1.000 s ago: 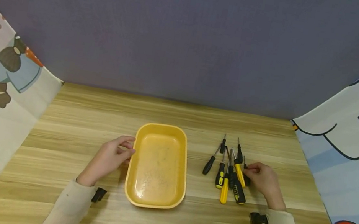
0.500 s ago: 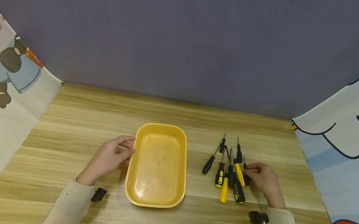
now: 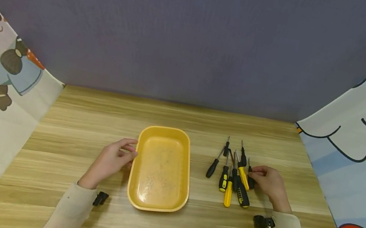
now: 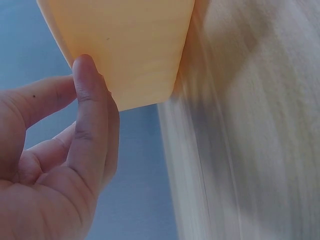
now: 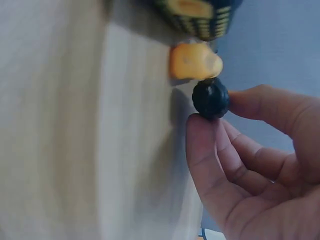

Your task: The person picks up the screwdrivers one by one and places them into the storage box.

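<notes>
My left hand (image 3: 112,162) is at the left rim of a yellow plastic tray (image 3: 188,182), which stands on the table. In the left wrist view its fingers lie against the tray's outer wall (image 4: 135,50), with the thumb up at the rim. My right hand (image 3: 270,184) pinches the handle of a small black screwdriver (image 3: 250,182) between thumb and fingers, at the right side of a group of screwdrivers. In the right wrist view the round end of that black handle (image 5: 211,98) sits between the fingertips, beside a yellow handle (image 5: 192,61).
Several screwdrivers lie together right of the tray, among them a yellow-handled screwdriver (image 3: 228,195), a thick black-and-yellow one (image 3: 242,197) and a thin black one (image 3: 212,168). The wood-grain table (image 3: 105,110) ends at a grey back panel (image 3: 190,44). Cartoon-print cloths stand at both sides.
Both hands stay in place, the left at the tray rim and the right on the black screwdriver. Only a slight shift of the head view shows.
</notes>
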`<state>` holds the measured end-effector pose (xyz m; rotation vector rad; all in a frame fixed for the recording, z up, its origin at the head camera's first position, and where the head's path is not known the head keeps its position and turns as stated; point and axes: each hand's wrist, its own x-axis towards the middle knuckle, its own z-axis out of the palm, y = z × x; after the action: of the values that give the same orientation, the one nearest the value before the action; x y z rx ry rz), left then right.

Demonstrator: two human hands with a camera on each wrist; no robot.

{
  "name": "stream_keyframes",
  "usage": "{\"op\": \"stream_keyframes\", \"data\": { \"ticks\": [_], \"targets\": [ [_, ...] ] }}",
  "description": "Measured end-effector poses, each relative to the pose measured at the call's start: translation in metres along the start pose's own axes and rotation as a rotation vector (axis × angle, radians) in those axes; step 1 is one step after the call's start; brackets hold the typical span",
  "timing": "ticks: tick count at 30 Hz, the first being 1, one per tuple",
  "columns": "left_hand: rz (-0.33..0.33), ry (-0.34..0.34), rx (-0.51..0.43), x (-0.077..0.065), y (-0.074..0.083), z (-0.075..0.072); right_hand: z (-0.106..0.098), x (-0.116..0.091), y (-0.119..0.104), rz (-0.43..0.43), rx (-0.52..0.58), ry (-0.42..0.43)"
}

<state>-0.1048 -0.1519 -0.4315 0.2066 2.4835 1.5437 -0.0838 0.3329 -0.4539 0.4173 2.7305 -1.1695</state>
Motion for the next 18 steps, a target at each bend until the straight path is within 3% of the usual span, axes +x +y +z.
{"op": "stream_keyframes", "data": {
  "ticks": [10,18],
  "targets": [
    [-0.002,-0.004,-0.02,0.0,-0.001,0.0,-0.003,-0.003,-0.024,-0.107,0.346,-0.113],
    [-0.003,-0.007,-0.029,0.0,-0.001,0.0,0.008,-0.007,-0.074,-0.153,0.421,-0.205]
  ]
}}
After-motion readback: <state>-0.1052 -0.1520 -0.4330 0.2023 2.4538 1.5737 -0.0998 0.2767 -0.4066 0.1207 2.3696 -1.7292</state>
